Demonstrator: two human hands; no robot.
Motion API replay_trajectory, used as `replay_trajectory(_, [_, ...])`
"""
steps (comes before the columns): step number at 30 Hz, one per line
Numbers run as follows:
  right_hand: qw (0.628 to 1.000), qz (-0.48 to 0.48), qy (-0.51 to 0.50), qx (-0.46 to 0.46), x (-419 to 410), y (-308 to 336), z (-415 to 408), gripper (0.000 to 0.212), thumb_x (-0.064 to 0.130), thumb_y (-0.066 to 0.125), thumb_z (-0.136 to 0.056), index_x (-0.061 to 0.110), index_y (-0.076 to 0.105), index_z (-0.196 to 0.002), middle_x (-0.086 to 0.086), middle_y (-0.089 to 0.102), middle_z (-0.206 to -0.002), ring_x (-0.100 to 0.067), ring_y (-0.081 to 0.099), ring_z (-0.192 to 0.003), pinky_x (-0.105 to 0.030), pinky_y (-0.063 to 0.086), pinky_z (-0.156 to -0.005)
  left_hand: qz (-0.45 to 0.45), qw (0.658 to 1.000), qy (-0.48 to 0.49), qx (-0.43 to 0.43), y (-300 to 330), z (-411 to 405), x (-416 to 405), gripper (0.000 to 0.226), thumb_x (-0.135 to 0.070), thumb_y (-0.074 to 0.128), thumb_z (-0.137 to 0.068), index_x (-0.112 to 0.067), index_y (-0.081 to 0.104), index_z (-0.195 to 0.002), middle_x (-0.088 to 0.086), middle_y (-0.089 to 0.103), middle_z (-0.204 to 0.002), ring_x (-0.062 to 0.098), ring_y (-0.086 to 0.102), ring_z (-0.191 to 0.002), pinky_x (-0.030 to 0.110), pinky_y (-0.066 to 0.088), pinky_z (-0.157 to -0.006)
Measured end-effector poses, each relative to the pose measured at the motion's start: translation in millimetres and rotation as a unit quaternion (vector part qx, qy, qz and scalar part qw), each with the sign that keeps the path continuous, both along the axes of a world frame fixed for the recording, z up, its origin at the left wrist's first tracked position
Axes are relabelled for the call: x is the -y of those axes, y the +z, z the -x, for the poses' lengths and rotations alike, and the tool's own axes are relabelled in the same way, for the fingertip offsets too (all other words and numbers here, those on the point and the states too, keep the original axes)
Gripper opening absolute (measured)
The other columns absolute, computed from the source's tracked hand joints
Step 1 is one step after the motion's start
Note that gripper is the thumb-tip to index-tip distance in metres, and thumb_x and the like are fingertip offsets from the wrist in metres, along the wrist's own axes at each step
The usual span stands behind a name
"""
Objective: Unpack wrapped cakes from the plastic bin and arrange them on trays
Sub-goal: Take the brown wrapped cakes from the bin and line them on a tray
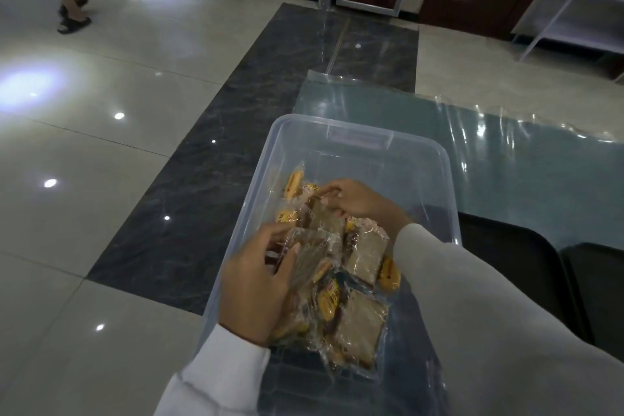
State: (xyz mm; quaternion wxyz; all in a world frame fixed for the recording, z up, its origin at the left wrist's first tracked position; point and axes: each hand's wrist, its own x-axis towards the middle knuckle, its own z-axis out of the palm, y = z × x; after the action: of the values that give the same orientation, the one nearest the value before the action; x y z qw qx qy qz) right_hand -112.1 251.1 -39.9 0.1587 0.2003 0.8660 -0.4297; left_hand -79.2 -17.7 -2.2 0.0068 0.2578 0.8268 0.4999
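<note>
A clear plastic bin (422,159) stands on the edge of a glass table, holding several wrapped cakes (363,324) in clear and yellow wrappers. My left hand (256,287) is inside the bin at its near left, fingers and thumb curled round a wrapped cake (312,257). My right hand (354,199) reaches in from the right and pinches the top edge of another wrapped cake (320,218) near the bin's middle. Two dark trays (513,260) (597,284) lie on the table to the right of the bin, partly hidden by my right sleeve.
The glass table (506,152) is covered with clear film and stretches to the right and back. Tiled floor with a dark marble strip (202,196) lies to the left. A person's legs (67,3) walk at the far left. White shelving (580,0) stands at the far right.
</note>
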Motion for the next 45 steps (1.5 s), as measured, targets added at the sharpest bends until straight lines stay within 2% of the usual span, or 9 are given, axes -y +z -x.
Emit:
replay_trajectory(6, [0.999,0.006,-0.045,-0.018,-5.1,28.6,-16.7,0.021,0.012,0.074,-0.096,0.008,0.066,-0.115,0.003,0.070,-0.084,-0.007,0.068,-0.061,-0.018,0.054,-0.058,0.011,1.000,0.010,0.011,3.8,-0.1,0.7,0.024,-0.037,0.072,-0.090,-0.033,0.066,-0.113,-0.026,0.066,-0.099,-0.008,0.064,-0.090,0.011,0.049,-0.079])
replay_trajectory(10, [0.996,-0.019,-0.064,-0.052,-6.9,51.0,-40.2,0.017,0.008,0.083,-0.086,0.004,0.069,-0.096,0.002,0.074,-0.064,-0.014,0.073,-0.055,-0.028,0.058,-0.059,0.001,0.999,0.031,0.035,8.9,-1.0,1.7,0.026,-0.031,0.077,-0.090,-0.037,0.064,-0.111,-0.026,0.066,-0.099,-0.007,0.065,-0.090,0.016,0.054,-0.079])
replay_trajectory(18, [0.969,-0.155,-0.124,-0.145,1.9,91.3,-96.5,0.029,0.020,0.089,-0.079,0.032,0.066,-0.066,0.018,0.063,-0.073,0.000,0.058,-0.068,-0.019,0.040,-0.064,-0.009,0.996,0.081,0.037,35.2,-14.0,3.3,0.027,-0.034,0.077,-0.090,-0.037,0.061,-0.112,-0.013,0.070,-0.101,0.011,0.069,-0.090,0.038,0.062,-0.085])
replay_trajectory(22, [0.935,-0.236,-0.154,-0.213,-2.1,114.3,-128.3,0.010,0.032,0.084,-0.084,0.030,0.075,-0.080,0.018,0.059,-0.073,-0.003,0.053,-0.070,-0.023,0.038,-0.064,-0.023,0.995,0.090,0.039,48.9,-24.8,3.0,0.030,-0.035,0.076,-0.091,-0.033,0.062,-0.117,-0.010,0.071,-0.107,0.012,0.070,-0.092,0.043,0.063,-0.084])
replay_trajectory(28, [0.917,-0.246,-0.172,-0.264,-18.0,141.1,-174.6,0.007,0.032,0.079,-0.090,0.025,0.079,-0.093,0.009,0.074,-0.084,-0.007,0.069,-0.080,-0.034,0.060,-0.080,-0.055,0.995,0.075,0.024,72.4,-55.6,-11.9,0.024,-0.036,0.074,-0.092,-0.040,0.060,-0.111,-0.014,0.070,-0.106,0.009,0.069,-0.094,0.034,0.062,-0.079])
replay_trajectory(32, [0.917,-0.194,-0.176,-0.302,-28.2,153.1,-208.8,0.021,0.041,0.077,-0.091,0.020,0.078,-0.094,0.003,0.076,-0.084,-0.009,0.073,-0.075,-0.035,0.064,-0.077,-0.064,0.995,0.070,0.018,86.5,-72.4,-29.9,0.026,-0.032,0.074,-0.093,-0.041,0.059,-0.112,-0.015,0.069,-0.105,0.006,0.068,-0.093,0.039,0.063,-0.079])
replay_trajectory(36, [0.902,-0.187,-0.205,-0.330,-40.3,154.1,-242.6,0.043,0.060,0.071,-0.089,0.017,0.079,-0.087,0.004,0.076,-0.078,-0.014,0.074,-0.073,-0.043,0.065,-0.073,-0.092,0.992,0.083,0.009,94.8,-98.0,-48.8,0.028,-0.030,0.074,-0.093,-0.038,0.060,-0.116,-0.018,0.066,-0.103,0.000,0.066,-0.091,0.030,0.061,-0.075])
replay_trajectory(41, [0.872,-0.206,-0.273,-0.351,-64.6,147.4,-287.7,0.019,0.034,0.079,-0.090,0.015,0.079,-0.091,0.005,0.074,-0.077,-0.009,0.072,-0.071,-0.035,0.064,-0.074,-0.119,0.989,0.090,-0.004,102.5,-130.4,-78.2,0.025,-0.029,0.074,-0.092,-0.035,0.061,-0.113,-0.015,0.069,-0.102,0.000,0.067,-0.090,0.028,0.059,-0.076])
replay_trajectory(45, [0.869,-0.223,-0.282,-0.340,-86.9,134.9,-326.8,0.005,0.023,0.081,-0.088,0.021,0.078,-0.085,0.012,0.072,-0.075,0.003,0.068,-0.070,-0.012,0.055,-0.069,-0.140,0.986,0.088,-0.003,103.9,-163.3,-105.0,0.026,-0.030,0.075,-0.092,-0.034,0.062,-0.115,-0.017,0.068,-0.105,0.001,0.068,-0.094,0.022,0.058,-0.078])
